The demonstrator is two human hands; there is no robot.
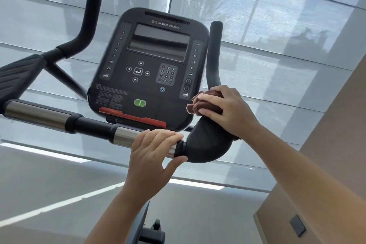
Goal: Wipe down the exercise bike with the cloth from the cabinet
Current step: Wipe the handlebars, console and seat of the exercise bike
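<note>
Pressing a crumpled dark-brown cloth (200, 103) onto the black padded handlebar bend (206, 144), the right hand (227, 109) grips it closed. The left hand (154, 150) wraps the chrome bar section (124, 136).

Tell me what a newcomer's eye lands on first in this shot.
The black console with its keypad and green button fills the centre, flanked by upright handlebar horns. Just right of it, the right hand presses a dark brown cloth onto the handlebar bend. Below the console, the left hand grips the chrome bar.
</note>
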